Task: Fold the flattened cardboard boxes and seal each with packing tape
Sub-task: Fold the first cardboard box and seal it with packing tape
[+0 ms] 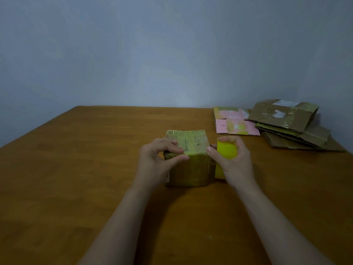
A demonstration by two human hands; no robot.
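One box (pixel 188 161) stands folded into shape near the middle of the table (pixel 76 169), between the two hands. Its top carries a glossy, wrinkled band that looks like tape laid across the closed flaps and running to the near top edge. The left hand (pixel 154 161) grips that edge toward the box's left corner, fingers curled over the top and thumb on the front face. It seems to be pressing the tape down or steadying the box. The right hand (pixel 235 163) is wrapped round a yellow tape roll (pixel 227 151) held right against the box's right side, with the thumb reaching toward the upper right corner. Whether a strip joins roll and box I cannot tell. I judge this box to be in its sealing step: the top seam looks largely covered, and the strip is probably yet to be cut or smoothed. The underside is hidden, so nothing can be said of tape there. Further out, at the far right of the table, a pink flattened box (pixel 235 121) lies just beside a loose stack of brown flattened boxes (pixel 290 127), several of them, none folded. No finished box shows anywhere else, so most of the job appears to be left. Behind the table rises a plain bluish wall (pixel 152 44).
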